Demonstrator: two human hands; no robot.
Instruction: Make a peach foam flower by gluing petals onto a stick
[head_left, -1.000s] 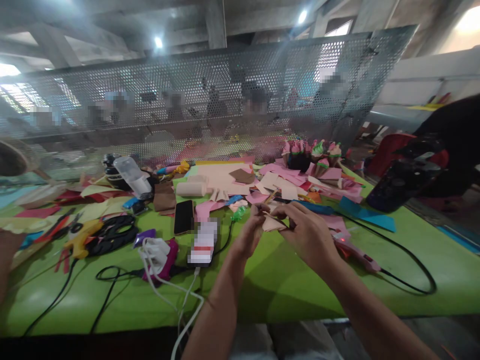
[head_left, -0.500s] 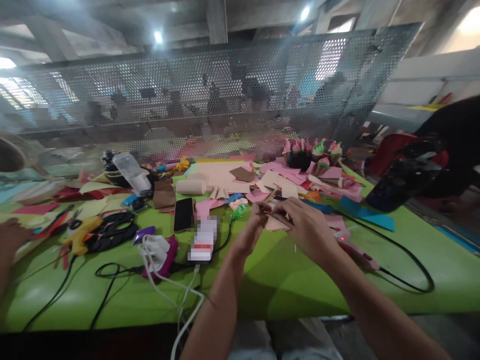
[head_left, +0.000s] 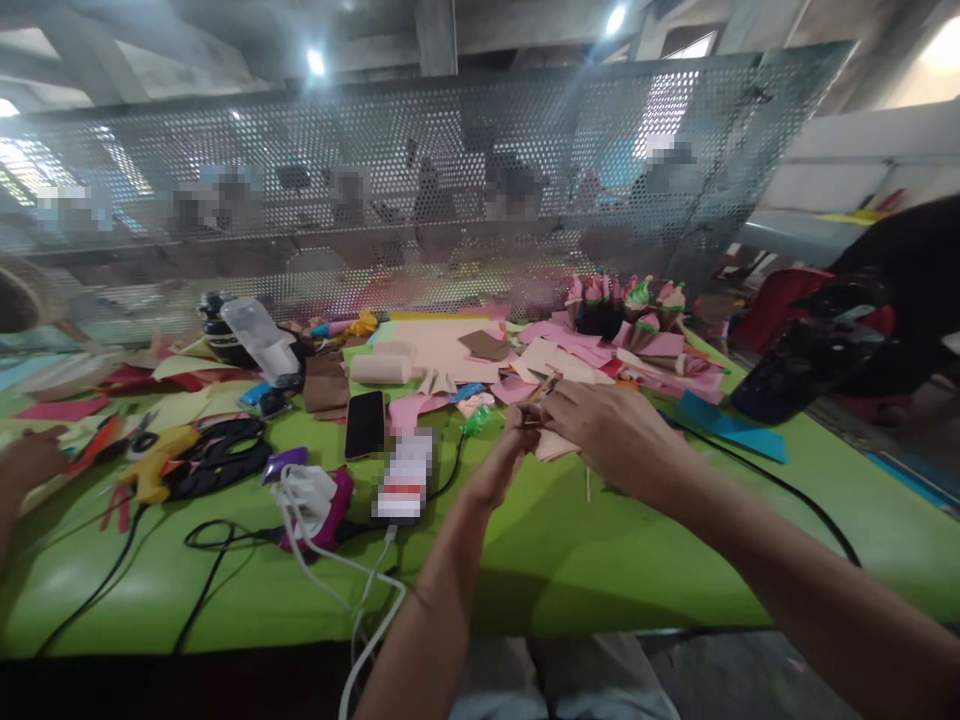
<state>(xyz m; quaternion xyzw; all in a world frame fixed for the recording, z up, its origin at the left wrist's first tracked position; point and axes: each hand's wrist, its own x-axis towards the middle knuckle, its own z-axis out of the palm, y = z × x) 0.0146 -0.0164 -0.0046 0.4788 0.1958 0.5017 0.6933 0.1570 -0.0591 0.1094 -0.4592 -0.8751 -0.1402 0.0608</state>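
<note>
In front of me my hands come together over the green table point(head_left: 540, 570). My left hand point(head_left: 514, 445) is closed in a pinch on a small brown piece of paper point(head_left: 531, 413). From the right, my right hand point(head_left: 596, 425) presses its bent fingers against the same piece, hiding most of it. Beneath the fingers a pale pink paper piece point(head_left: 556, 446) pokes out; whether it is held or lying on the table I cannot tell. A thin pale stick or strip point(head_left: 589, 485) shows just below it.
Pink, cream and brown paper sheets point(head_left: 442, 340) cover the back. Crafted paper cones point(head_left: 645, 315) stand behind. A black phone point(head_left: 365, 425), a lit phone point(head_left: 405, 475), a plug strip point(head_left: 319, 505) and a yellow glue gun point(head_left: 157, 462) lie left. Another person's hand point(head_left: 34, 460) is far left.
My right hand has shifted left and turned over the brown paper, closing in on my left hand. My right forearm now covers the pink glue gun. The other person's hand has moved slightly.
</note>
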